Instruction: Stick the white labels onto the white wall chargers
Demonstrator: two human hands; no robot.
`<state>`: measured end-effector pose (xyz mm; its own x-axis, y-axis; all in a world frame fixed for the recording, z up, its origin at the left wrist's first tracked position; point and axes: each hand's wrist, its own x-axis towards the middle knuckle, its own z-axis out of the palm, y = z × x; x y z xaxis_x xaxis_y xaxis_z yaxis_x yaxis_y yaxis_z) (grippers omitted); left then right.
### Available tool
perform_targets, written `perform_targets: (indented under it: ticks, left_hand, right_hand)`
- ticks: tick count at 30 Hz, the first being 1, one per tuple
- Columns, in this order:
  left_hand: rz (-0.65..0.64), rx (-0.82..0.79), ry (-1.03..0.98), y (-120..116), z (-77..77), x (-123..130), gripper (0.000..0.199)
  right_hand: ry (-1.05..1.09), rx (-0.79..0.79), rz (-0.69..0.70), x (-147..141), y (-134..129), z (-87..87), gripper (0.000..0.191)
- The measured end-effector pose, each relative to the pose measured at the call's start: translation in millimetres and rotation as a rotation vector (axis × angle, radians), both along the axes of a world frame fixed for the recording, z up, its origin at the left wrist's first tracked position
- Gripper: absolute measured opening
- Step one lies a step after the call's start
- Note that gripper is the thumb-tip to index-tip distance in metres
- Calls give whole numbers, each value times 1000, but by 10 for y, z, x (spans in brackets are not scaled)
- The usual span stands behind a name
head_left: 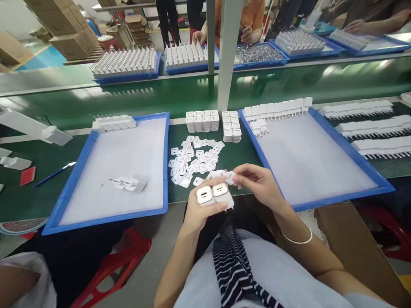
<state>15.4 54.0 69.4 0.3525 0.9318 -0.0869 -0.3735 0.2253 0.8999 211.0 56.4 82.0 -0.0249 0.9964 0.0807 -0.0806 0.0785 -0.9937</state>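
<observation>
My left hand (pixel 196 214) is closed around white USB charger plugs (pixel 224 197). Two of them show their port faces upward, side by side between thumb and index finger. Beyond the index finger another white piece (pixel 216 174) shows in part; I cannot tell whether it is a charger or a plate. My right hand (pixel 258 184) pinches a small white cover plate (pixel 230 177) just right of that piece. On the green bench ahead lies a loose pile of white cover plates (pixel 199 161). Behind it stand neat stacks of cover plates (pixel 203 121).
A blue-rimmed tray (pixel 165 162) on the left holds several chargers. The right blue-rimmed tray (pixel 334 200) has a charger row along its back. More charger rows (pixel 375 126) lie farther right. A post (pixel 228 55) rises at the back. Co-workers sit across the bench and at left.
</observation>
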Motion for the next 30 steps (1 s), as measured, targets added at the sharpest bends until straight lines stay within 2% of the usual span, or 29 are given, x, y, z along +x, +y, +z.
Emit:
perform_targets:
  ticks: [3,7,10,13,16,18,24,30]
  left_hand:
    - [7,34,97,-40,-27,-18,53]
    - [-23,46,176,-72,-42,-5,54]
    - [0,51,199,-76,-37,10,55]
    - [30,100,234,-70,-30,7,54]
    - [61,168,298,-65,-12,9,52]
    - [99,232,348,-64,8,28,51]
    - [231,555,453,-74,31,101,54]
    - [278,806,550,-97,33,76,63]
  right_hand:
    - [-6,28,-111,3,-41,11,4]
    - [-94,58,-120,-6,-90,7,5]
    - [-208,96,-158,34,-112,15,9]
    - [-257,117,-283,116,-139,68,7]
    - [-197,96,-366,163,-207,160,5]
    - [-146,55,-317,148,-271,216,5]
    - [0,-86,-41,-3,-379,283,18]
    - [113,-182,51,-105,-330,308,14]
